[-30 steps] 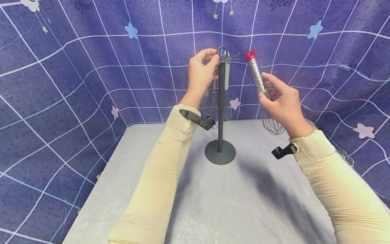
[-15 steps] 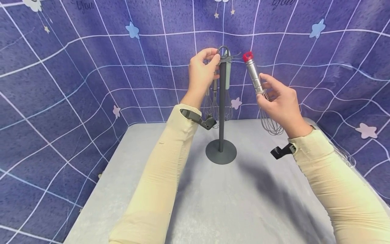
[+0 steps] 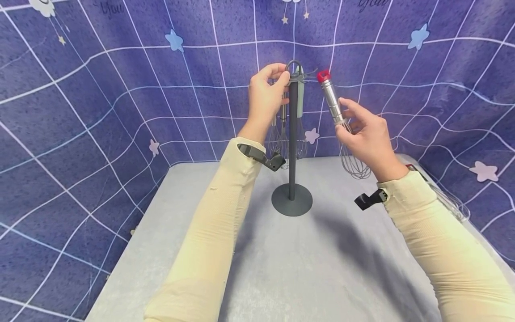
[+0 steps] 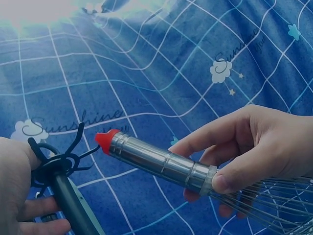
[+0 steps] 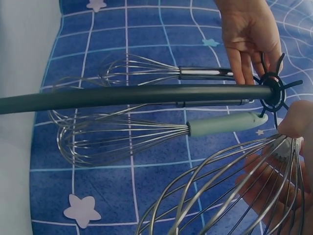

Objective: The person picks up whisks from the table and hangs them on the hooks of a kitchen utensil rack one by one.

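A dark grey utensil stand (image 3: 293,143) with a round base and a ring of hooks rises from the table. My left hand (image 3: 267,87) pinches the stand's top at the hooks. On the stand hang several whisks, among them a whisk with a pale green handle (image 5: 225,125) and a steel-handled whisk (image 5: 205,72). My right hand (image 3: 366,134) holds a steel whisk with a red end cap (image 3: 331,98) where handle meets wires, wires down and tilted. In the left wrist view, the red cap (image 4: 107,142) is at a hook's tip; whether they touch I cannot tell.
Another wire whisk (image 3: 454,205) lies at the table's right edge, partly hidden by my right sleeve. The table has a light grey cover (image 3: 306,268). A blue-purple patterned curtain (image 3: 225,107) surrounds its back and sides.
My right hand has moved slightly left, bringing the red cap closer to the stand's hooks. The left hand keeps its place on the stand. More of the whisk at the right edge shows.
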{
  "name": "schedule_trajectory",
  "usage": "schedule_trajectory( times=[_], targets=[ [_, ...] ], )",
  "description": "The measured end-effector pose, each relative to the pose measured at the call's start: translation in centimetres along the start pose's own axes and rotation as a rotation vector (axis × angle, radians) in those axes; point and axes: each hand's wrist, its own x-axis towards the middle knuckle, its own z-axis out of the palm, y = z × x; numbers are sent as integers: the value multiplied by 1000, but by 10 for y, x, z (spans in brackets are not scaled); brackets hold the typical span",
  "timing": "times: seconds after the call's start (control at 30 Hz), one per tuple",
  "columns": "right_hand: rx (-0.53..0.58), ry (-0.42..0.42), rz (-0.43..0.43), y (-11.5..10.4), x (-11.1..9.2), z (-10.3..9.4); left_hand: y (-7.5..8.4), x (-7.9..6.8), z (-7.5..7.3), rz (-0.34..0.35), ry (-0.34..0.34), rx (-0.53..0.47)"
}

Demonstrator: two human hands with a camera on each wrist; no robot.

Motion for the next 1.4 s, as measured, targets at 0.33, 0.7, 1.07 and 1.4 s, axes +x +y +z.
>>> schedule_trajectory(
  times=[0.33,0.7,1.07,1.4],
  targets=[
    [7,-11,11,3,-1,7,-1,0,0,-7,5,0],
    [62,-9,28,8,-2,16,1,-1,3,-4,0,-7],
    [106,-77,81,14,-1,28,0,-1,0,-13,12,-9],
    [227,-122,92,29,-8,47,-1,-1,1,8,7,-11]
  ],
)
